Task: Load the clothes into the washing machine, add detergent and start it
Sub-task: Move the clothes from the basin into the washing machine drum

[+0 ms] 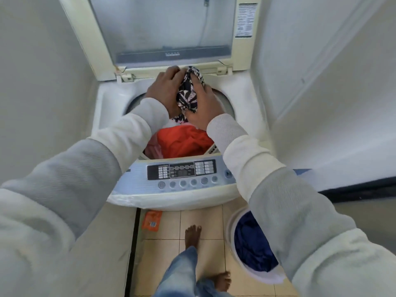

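A top-loading washing machine [107, 97] stands in front of me with its lid [162, 28] raised against the wall. Both hands hold a bunched dark garment with a white leaf print [188, 91] over the back of the drum opening. My left hand [165, 88] grips its left side. My right hand [203, 108] grips its right side and bottom. Inside the drum lie an orange garment [184, 142] and a pink one [153, 148]. The control panel [184, 172] with round buttons runs along the machine's front edge.
A white laundry basket [232, 224] with blue clothes [250, 245] stands on the tiled floor at the right, partly hidden by my right sleeve. An orange sachet [151, 220] lies on the floor below the machine. White walls close in on both sides. My bare feet stand on the tiles.
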A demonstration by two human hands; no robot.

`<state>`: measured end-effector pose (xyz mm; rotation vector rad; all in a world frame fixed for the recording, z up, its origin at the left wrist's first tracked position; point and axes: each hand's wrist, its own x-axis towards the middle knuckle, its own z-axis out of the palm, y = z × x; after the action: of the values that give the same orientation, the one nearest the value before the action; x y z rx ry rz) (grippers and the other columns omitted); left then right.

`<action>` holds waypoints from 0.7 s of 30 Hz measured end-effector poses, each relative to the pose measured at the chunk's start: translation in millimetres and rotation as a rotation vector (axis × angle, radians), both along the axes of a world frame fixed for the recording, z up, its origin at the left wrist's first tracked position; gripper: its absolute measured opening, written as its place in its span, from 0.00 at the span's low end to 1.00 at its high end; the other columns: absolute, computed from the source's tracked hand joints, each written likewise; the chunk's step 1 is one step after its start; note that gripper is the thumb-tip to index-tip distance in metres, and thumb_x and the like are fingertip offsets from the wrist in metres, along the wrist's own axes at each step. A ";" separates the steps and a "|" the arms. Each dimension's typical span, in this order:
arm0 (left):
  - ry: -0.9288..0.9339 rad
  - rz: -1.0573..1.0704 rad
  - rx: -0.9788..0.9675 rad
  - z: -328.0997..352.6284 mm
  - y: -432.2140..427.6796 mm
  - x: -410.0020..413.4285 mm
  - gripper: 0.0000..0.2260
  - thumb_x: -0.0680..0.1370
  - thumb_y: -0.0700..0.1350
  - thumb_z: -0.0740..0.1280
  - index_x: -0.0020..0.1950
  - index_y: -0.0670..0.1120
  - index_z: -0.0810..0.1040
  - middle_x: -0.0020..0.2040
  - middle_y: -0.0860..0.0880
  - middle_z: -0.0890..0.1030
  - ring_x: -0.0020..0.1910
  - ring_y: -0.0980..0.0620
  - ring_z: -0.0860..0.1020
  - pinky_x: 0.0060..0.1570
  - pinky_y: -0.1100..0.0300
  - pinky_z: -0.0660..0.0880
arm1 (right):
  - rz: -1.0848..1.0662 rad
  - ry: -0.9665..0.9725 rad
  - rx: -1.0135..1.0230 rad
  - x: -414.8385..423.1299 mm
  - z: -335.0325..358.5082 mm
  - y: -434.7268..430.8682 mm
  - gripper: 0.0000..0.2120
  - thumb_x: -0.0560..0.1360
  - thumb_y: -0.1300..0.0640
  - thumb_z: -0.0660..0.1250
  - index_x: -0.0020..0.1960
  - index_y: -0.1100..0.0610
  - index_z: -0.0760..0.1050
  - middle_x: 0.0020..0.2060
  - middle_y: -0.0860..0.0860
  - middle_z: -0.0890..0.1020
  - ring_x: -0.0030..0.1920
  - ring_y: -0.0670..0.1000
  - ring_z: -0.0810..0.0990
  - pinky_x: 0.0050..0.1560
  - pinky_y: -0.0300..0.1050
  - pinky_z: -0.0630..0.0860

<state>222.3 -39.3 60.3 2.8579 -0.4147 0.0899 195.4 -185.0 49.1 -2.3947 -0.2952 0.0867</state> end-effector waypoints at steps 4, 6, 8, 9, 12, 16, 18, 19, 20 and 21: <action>0.202 0.092 0.098 -36.5 11.6 12.4 0.49 0.64 0.41 0.78 0.78 0.45 0.54 0.77 0.41 0.55 0.70 0.34 0.62 0.69 0.44 0.64 | 0.066 0.173 0.032 21.5 -40.1 19.7 0.45 0.70 0.58 0.71 0.78 0.50 0.48 0.75 0.58 0.55 0.70 0.62 0.67 0.69 0.54 0.67; 0.254 0.116 0.095 -57.3 16.7 11.3 0.50 0.63 0.42 0.80 0.78 0.47 0.54 0.78 0.42 0.53 0.73 0.36 0.60 0.71 0.44 0.63 | 0.113 0.225 -0.037 22.8 -58.5 25.2 0.46 0.70 0.58 0.71 0.78 0.50 0.47 0.77 0.56 0.51 0.72 0.61 0.65 0.70 0.56 0.66; 0.246 0.113 0.114 -73.8 20.2 9.6 0.50 0.63 0.46 0.80 0.77 0.49 0.54 0.78 0.43 0.55 0.74 0.38 0.60 0.70 0.42 0.63 | 0.108 0.230 -0.128 19.9 -73.7 27.4 0.45 0.71 0.55 0.71 0.78 0.49 0.47 0.77 0.54 0.51 0.74 0.59 0.62 0.68 0.60 0.66; 0.229 0.105 0.150 -78.7 20.3 7.4 0.48 0.64 0.50 0.79 0.76 0.49 0.54 0.77 0.44 0.56 0.74 0.39 0.61 0.69 0.41 0.63 | 0.080 0.209 -0.190 17.7 -78.9 26.4 0.43 0.71 0.53 0.71 0.78 0.48 0.48 0.77 0.53 0.52 0.74 0.59 0.60 0.68 0.62 0.66; 0.151 0.092 0.263 -82.7 13.2 -2.3 0.44 0.67 0.60 0.72 0.77 0.51 0.54 0.78 0.46 0.57 0.75 0.43 0.59 0.70 0.39 0.59 | -0.042 0.066 -0.454 7.3 -80.5 17.4 0.37 0.74 0.46 0.66 0.77 0.49 0.52 0.76 0.54 0.57 0.75 0.61 0.55 0.69 0.65 0.59; 0.055 0.053 0.300 -73.3 -5.3 -16.3 0.42 0.70 0.65 0.64 0.78 0.52 0.52 0.78 0.45 0.55 0.76 0.41 0.55 0.70 0.35 0.54 | -0.130 -0.061 -0.561 -7.0 -65.8 -7.4 0.36 0.75 0.39 0.61 0.77 0.49 0.53 0.77 0.55 0.54 0.76 0.64 0.49 0.70 0.69 0.51; 0.037 0.020 0.300 -63.9 -21.2 -25.4 0.40 0.71 0.66 0.60 0.78 0.53 0.49 0.79 0.45 0.52 0.77 0.40 0.52 0.71 0.33 0.50 | -0.178 -0.092 -0.587 -19.4 -53.9 -25.4 0.37 0.74 0.34 0.59 0.77 0.48 0.52 0.77 0.55 0.52 0.76 0.64 0.47 0.70 0.70 0.49; 0.022 0.001 0.294 -58.2 -31.3 -30.6 0.40 0.71 0.67 0.57 0.79 0.53 0.49 0.79 0.45 0.51 0.78 0.40 0.50 0.71 0.33 0.48 | -0.208 -0.101 -0.597 -28.0 -47.4 -36.1 0.38 0.73 0.32 0.57 0.77 0.48 0.51 0.78 0.55 0.50 0.76 0.64 0.45 0.70 0.71 0.48; 0.005 -0.017 0.284 -52.4 -42.7 -35.7 0.39 0.71 0.68 0.53 0.79 0.53 0.48 0.80 0.45 0.50 0.78 0.40 0.49 0.71 0.33 0.47 | -0.239 -0.104 -0.602 -37.6 -40.5 -47.6 0.40 0.73 0.31 0.56 0.78 0.47 0.49 0.78 0.55 0.49 0.76 0.64 0.43 0.70 0.71 0.47; -0.002 -0.033 0.276 -46.3 -54.0 -40.9 0.39 0.71 0.69 0.49 0.79 0.53 0.48 0.80 0.46 0.49 0.78 0.41 0.48 0.71 0.33 0.46 | -0.268 -0.105 -0.600 -47.2 -34.6 -58.0 0.41 0.73 0.29 0.54 0.78 0.47 0.46 0.78 0.55 0.48 0.76 0.65 0.42 0.69 0.71 0.46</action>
<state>181.4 -93.3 14.0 3.1195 -0.5109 0.0312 148.2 -243.1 14.5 -3.0166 0.0165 -0.0877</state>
